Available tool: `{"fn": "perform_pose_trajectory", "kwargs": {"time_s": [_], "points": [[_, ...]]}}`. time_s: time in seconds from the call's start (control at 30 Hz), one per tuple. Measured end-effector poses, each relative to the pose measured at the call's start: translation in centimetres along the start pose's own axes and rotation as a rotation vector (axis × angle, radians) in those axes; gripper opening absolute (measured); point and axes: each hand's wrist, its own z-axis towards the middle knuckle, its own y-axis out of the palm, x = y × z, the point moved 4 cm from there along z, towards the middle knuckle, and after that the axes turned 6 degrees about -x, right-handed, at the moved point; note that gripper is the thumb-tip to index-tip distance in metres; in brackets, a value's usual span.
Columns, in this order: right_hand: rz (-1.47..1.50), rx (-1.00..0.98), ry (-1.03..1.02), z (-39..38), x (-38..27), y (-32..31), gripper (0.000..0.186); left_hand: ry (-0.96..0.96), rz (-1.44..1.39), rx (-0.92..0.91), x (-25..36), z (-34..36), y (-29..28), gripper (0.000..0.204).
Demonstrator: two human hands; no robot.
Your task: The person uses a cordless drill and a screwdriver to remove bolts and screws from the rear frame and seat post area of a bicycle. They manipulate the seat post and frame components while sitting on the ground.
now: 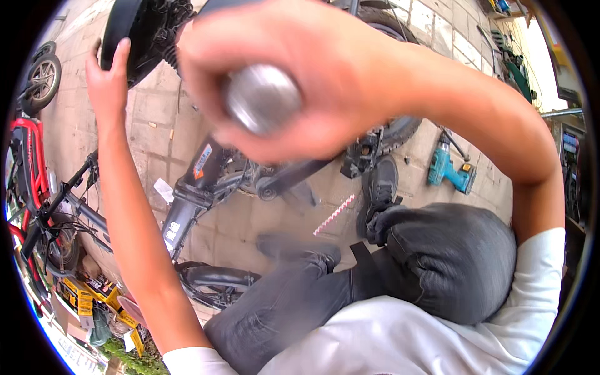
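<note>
My right hand [312, 69] is raised close to the view, smeared by motion. Its fingers wrap round an object with a round silver metal end [263, 99]; the rest of that object is hidden. At the upper left, my left hand [107, 78] grips the edge of a black curved part [128, 31] with dark wiring on its inner side. Below my hands, a black bicycle frame [199, 178] lies over the paving between my arms, partly covered by my right hand.
A teal cordless drill [447, 165] lies on the paving [250, 219] right of my shoe. Near my feet is a pink-and-white striped strip [334, 215]. A red bike [34, 162] and yellow boxes [87, 294] stand at the left. A tyre [400, 134] is behind my right wrist.
</note>
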Motion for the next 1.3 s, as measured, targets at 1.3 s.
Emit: {"fn": "perform_pose_trajectory", "kwargs": {"time_s": [1.3], "points": [[0.598,-0.46,0.608,8.4,9.6,3.1,0.032,0.097,0.122,-0.191,-3.7,4.4,1.0,0.078]]}}
